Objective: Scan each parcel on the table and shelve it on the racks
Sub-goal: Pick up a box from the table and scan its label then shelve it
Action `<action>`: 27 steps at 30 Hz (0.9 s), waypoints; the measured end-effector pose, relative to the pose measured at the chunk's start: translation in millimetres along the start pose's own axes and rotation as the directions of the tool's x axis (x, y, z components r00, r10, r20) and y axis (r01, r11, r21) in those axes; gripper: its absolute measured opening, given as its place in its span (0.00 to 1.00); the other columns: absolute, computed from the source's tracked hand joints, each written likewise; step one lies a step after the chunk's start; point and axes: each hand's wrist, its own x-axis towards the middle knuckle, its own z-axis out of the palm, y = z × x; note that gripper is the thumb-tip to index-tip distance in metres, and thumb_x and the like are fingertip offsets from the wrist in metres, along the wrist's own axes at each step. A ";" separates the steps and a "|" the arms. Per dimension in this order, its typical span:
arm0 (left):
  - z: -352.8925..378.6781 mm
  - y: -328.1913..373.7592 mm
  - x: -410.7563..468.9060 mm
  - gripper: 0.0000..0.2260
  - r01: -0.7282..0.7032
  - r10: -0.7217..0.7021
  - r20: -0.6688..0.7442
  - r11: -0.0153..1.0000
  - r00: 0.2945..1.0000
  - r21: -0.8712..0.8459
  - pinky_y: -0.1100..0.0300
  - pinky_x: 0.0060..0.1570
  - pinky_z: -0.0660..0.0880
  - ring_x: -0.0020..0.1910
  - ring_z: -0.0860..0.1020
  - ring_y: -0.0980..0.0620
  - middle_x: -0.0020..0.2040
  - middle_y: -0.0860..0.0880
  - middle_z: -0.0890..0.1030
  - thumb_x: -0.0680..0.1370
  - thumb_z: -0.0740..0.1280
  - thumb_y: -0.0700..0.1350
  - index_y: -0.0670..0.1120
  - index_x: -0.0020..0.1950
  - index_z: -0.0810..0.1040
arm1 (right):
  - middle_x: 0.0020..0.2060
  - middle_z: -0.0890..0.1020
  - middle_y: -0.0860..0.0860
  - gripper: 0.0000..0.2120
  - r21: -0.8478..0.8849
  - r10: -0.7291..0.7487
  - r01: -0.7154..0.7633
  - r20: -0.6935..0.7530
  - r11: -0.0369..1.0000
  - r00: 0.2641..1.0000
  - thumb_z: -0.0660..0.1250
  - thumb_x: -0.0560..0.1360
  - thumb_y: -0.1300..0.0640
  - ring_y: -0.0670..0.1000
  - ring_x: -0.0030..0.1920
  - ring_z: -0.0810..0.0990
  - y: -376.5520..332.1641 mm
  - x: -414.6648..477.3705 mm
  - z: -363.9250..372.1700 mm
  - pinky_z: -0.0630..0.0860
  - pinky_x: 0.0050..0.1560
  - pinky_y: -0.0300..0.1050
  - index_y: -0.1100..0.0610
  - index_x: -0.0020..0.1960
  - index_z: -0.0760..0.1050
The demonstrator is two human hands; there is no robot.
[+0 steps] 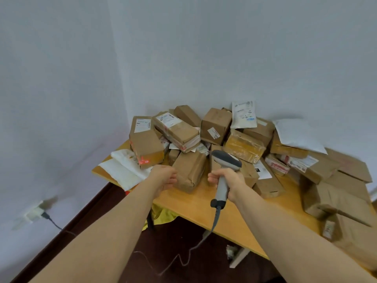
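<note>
Bench (204, 203) piled w/ parcels (216, 123); racks out of view.
Brown parcel (189, 170) at front of pile, prob. easiest reach; scanner (224, 164) gripped in R hand (230, 180), head aimed at pile to read labels; L hand (163, 176) empty, fingers loose, just beside that parcel.

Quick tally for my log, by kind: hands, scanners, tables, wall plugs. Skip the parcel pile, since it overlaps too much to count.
Hands: 2 (left hand, right hand)
Scanner: 1, gripped by the right hand
Table: 1
Wall plug: 1
Total: 5
</note>
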 end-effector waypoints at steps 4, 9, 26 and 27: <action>2.3 18.7 38.2 0.08 0.011 -0.011 -0.014 0.999 1.000 -0.043 0.61 0.32 0.66 0.31 0.68 0.52 0.35 0.46 0.71 0.80 0.61 0.34 0.43 0.41 0.71 | 0.44 0.84 0.59 0.15 -0.026 0.018 -0.018 0.031 1.000 0.999 0.70 0.70 0.69 0.49 0.29 0.83 -23.2 42.4 17.9 0.75 0.34 0.43 0.67 0.57 0.77; 10.4 53.0 92.2 0.07 0.042 -0.050 -0.073 0.992 0.996 -0.116 0.62 0.29 0.63 0.28 0.65 0.53 0.32 0.46 0.69 0.79 0.62 0.33 0.42 0.43 0.70 | 0.39 0.82 0.56 0.11 0.010 -0.015 0.014 0.027 1.000 1.000 0.70 0.71 0.69 0.51 0.35 0.81 -61.3 104.9 38.9 0.75 0.35 0.42 0.64 0.53 0.78; 67.1 84.5 222.0 0.21 0.028 -0.042 -0.220 0.997 0.975 -0.069 0.47 0.63 0.74 0.61 0.77 0.44 0.64 0.43 0.77 0.81 0.63 0.50 0.43 0.71 0.69 | 0.55 0.81 0.57 0.25 -0.116 0.057 -0.033 0.216 0.993 0.975 0.77 0.66 0.68 0.57 0.59 0.78 -94.4 237.6 77.2 0.75 0.62 0.58 0.62 0.61 0.76; 68.0 84.6 221.3 0.21 0.027 -0.042 -0.231 0.997 0.972 -0.071 0.47 0.62 0.74 0.60 0.77 0.44 0.64 0.42 0.77 0.80 0.64 0.49 0.42 0.71 0.69 | 0.57 0.80 0.57 0.26 -0.116 0.034 -0.010 0.211 0.993 0.977 0.77 0.66 0.69 0.58 0.60 0.77 -92.9 238.4 76.3 0.74 0.63 0.58 0.63 0.62 0.75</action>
